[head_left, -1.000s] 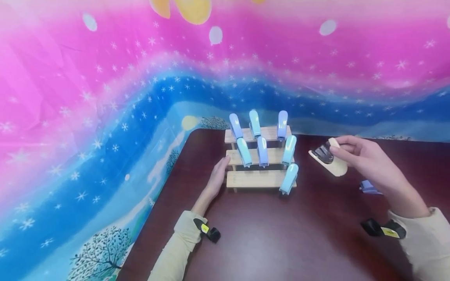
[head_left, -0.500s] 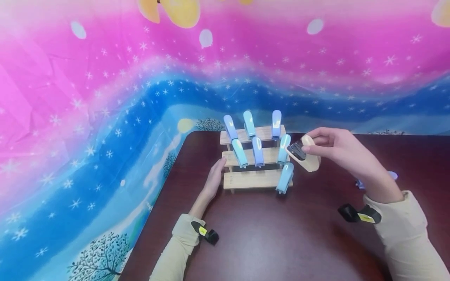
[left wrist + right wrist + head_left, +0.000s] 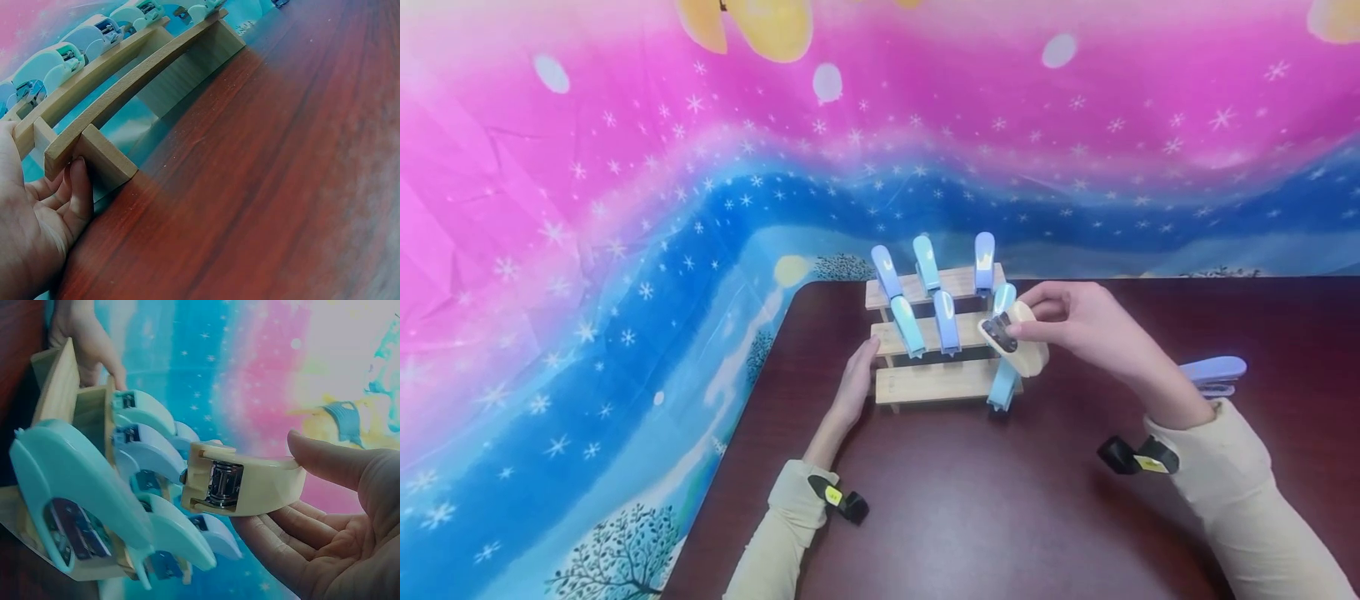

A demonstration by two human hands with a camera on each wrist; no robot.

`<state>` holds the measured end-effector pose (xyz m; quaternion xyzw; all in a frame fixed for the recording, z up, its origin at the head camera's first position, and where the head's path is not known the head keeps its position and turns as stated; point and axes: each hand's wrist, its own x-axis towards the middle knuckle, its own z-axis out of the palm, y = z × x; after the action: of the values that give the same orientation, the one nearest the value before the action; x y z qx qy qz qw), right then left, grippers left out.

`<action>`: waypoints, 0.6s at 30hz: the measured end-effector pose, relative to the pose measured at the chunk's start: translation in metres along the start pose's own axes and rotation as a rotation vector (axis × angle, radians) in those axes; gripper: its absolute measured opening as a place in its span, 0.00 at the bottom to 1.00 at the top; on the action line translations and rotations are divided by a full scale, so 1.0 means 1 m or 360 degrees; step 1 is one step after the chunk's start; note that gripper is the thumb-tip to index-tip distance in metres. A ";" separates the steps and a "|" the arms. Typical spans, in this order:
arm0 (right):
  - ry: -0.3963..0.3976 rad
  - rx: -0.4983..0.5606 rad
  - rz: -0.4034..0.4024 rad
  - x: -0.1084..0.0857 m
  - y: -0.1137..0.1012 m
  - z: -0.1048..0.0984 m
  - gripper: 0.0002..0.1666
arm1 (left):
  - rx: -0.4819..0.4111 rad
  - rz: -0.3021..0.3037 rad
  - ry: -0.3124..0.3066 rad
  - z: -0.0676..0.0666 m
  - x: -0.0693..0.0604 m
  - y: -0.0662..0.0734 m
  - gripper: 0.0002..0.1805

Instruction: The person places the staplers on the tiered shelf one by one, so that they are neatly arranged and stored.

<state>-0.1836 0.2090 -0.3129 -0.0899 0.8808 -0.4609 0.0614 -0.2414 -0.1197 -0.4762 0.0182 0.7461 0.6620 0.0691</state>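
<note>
My right hand (image 3: 1078, 321) pinches a cream stapler (image 3: 1033, 354) between thumb and fingers, above the right end of a three-tier wooden rack (image 3: 925, 385). In the right wrist view the cream stapler (image 3: 269, 485) shows its metal works. My left hand (image 3: 854, 385) holds the rack's left end; in the left wrist view its fingers curl against the wooden side (image 3: 103, 156). Purple and light-blue staplers stand on the upper tiers, such as a purple stapler (image 3: 984, 262). One light-blue stapler (image 3: 1002, 390), partly hidden by the cream one, is on the lowest tier's right end.
A purple stapler (image 3: 1213, 371) lies on the dark red-brown table (image 3: 970, 508) beyond my right wrist. A patterned pink and blue cloth (image 3: 647, 208) hangs behind and along the left side of the table.
My right hand has carried the cream stapler leftward, from beside the rack to over its right end. My left hand stays at the rack's left end. The head view has shifted slightly.
</note>
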 end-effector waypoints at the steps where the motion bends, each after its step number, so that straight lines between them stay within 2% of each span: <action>1: -0.0004 -0.0003 -0.0005 0.001 0.000 0.003 0.28 | -0.0003 0.0004 0.0000 0.000 0.000 0.000 0.40; 6: -0.0024 -0.0003 -0.0043 0.003 0.000 0.014 0.25 | 0.0000 0.0027 0.0007 0.001 0.000 -0.001 0.41; 13: -0.0061 0.0009 -0.0047 0.006 0.002 0.025 0.24 | -0.0014 0.0018 0.0005 0.000 0.000 0.000 0.35; 18: -0.0092 0.0015 -0.0058 0.010 0.005 0.031 0.23 | 0.0011 0.0025 0.0025 0.000 0.000 -0.001 0.38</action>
<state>-0.1878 0.1849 -0.3346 -0.1189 0.8746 -0.4634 0.0788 -0.2415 -0.1198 -0.4767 0.0191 0.7487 0.6602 0.0578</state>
